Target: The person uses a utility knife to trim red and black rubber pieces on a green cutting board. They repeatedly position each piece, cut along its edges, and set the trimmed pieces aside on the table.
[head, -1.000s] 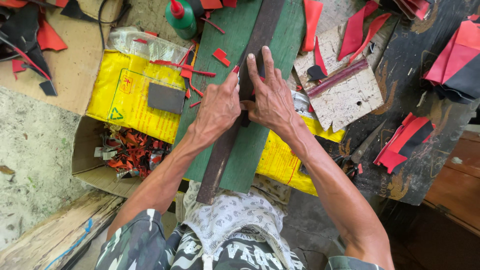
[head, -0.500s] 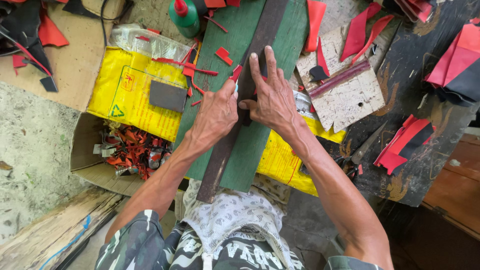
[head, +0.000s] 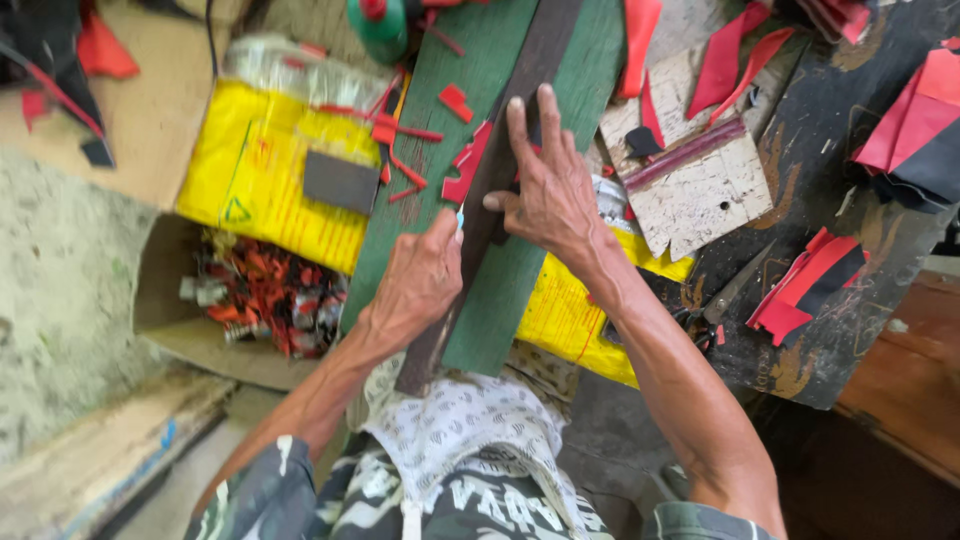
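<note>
Right hand (head: 545, 195) spread flat on dark leathery strip (head: 520, 120); left hand (head: 425, 275) apparently pinches a small blade.

Bare forearms, veined left hand (head: 420, 280) and right hand (head: 550, 195) — short camouflage sleeves in green, grey, white — pale patterned cloth over the lap.

Dark brown strip (head: 520, 120): long, narrow, flat, lay lengthwise along the green board (head: 590, 60), running diagonally from lower left to top edge. Middle hidden under hands. Board itself flat, tilted same way, resting over yellow sheet (head: 250, 180).
</note>
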Available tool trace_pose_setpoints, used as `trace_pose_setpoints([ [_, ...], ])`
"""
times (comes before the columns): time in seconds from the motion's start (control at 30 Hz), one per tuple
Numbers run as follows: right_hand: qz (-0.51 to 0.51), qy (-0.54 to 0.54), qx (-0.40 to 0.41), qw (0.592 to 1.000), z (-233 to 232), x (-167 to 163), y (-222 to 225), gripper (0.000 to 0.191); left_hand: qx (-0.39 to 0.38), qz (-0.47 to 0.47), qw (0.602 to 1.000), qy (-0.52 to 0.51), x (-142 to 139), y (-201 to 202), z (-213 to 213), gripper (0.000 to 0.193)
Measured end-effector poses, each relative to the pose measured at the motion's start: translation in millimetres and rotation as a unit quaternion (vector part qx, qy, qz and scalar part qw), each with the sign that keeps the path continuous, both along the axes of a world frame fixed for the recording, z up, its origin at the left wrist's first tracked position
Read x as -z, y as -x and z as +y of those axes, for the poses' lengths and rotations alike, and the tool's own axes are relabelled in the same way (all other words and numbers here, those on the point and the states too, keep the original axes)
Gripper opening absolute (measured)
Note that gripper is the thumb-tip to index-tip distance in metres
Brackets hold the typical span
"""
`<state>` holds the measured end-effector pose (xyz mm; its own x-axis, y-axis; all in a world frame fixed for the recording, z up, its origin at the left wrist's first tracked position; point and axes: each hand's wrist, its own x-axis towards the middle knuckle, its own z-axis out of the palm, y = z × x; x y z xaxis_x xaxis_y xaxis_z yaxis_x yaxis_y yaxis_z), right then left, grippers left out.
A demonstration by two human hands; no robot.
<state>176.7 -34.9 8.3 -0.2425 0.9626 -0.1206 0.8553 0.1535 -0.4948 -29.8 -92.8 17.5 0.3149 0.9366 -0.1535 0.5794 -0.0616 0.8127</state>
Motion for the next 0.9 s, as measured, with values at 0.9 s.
trace_pose_setpoints([
  [0.9,0.036,-0.02,-0.001,0.999,1,-1,-3,0.119,-0.007,0.019,0.99,-0.143,14,-10,94,0.035],
])
